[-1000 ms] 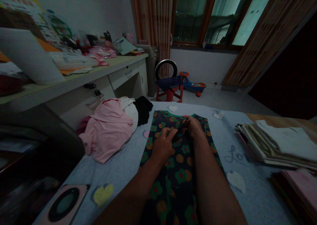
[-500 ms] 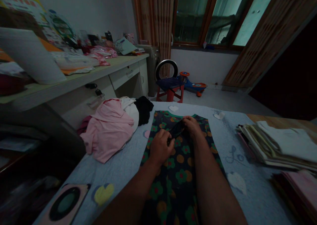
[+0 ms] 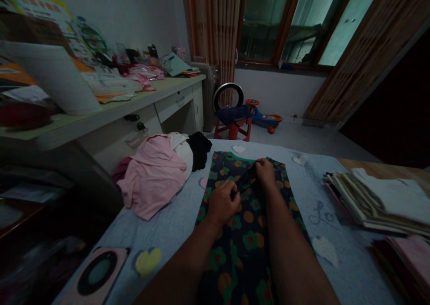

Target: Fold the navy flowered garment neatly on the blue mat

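Note:
A dark garment (image 3: 247, 217) with green flowers and orange dots lies spread out on a light blue bed cover (image 3: 174, 233). Near its green-trimmed neckline, my left hand (image 3: 224, 201) pinches a dark fold of the cloth. Up and to the right, my right hand (image 3: 265, 171) grips the other end of the same fold, close to the neck edge. The fold is slightly raised between both hands. My forearms cover part of the garment's lower half.
A rumpled pink garment (image 3: 156, 170) lies at the left beside black cloth (image 3: 199, 150). Folded clothes (image 3: 383, 197) are stacked at the right, with a second pile (image 3: 408, 255) nearer. A pink tablet-like object (image 3: 97, 273) sits front left. A cluttered desk (image 3: 134, 105) borders the left side.
The whole view has shifted slightly, so everything appears a little farther right. Both hands keep their hold on the garment's fold, with little visible movement against the cloth.

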The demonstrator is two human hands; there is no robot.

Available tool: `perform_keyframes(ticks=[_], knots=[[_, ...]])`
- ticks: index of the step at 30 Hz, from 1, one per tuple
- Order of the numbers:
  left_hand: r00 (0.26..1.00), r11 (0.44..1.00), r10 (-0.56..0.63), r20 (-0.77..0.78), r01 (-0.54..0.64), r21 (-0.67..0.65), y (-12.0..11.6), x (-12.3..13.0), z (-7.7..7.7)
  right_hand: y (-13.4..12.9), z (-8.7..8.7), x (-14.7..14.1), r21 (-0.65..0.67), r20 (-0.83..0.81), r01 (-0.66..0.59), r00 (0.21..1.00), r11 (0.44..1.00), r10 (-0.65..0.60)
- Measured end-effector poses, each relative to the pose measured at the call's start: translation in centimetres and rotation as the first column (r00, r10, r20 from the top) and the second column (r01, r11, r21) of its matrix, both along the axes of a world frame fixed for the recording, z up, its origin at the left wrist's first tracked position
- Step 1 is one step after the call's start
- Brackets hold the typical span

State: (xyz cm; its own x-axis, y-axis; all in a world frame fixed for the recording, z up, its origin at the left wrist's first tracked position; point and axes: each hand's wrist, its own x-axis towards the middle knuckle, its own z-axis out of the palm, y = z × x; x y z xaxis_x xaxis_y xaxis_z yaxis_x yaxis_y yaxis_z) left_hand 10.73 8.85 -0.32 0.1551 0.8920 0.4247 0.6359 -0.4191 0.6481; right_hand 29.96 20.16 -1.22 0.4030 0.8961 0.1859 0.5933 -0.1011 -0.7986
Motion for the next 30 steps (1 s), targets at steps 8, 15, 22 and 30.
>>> perform_keyframes(ticks=[8,15,22,30], knots=[[0.967,0.983,0.149,0.204,-0.123,-0.133,0.4,-0.6,0.0,2.3,1.8,-0.7,-0.181,-0.454,-0.130,0.891,0.975,0.034],[0.897,0.962,0.221,0.382,-0.135,-0.239,0.8,-1.0,-0.3,3.1,2.1,-2.5,-0.117,-0.642,-0.372,0.735,0.921,0.215],[0.886,0.945,0.270,0.376,-0.169,-0.282,1.2,-1.1,-1.2,3.5,-0.6,-4.5,0.044,-0.322,-0.324,0.891,0.945,0.321],[0.891,0.929,0.287,0.352,-0.169,-0.330,1.0,-1.2,-0.3,3.8,-1.1,-5.8,0.109,0.089,-0.344,0.938,0.932,0.336]])
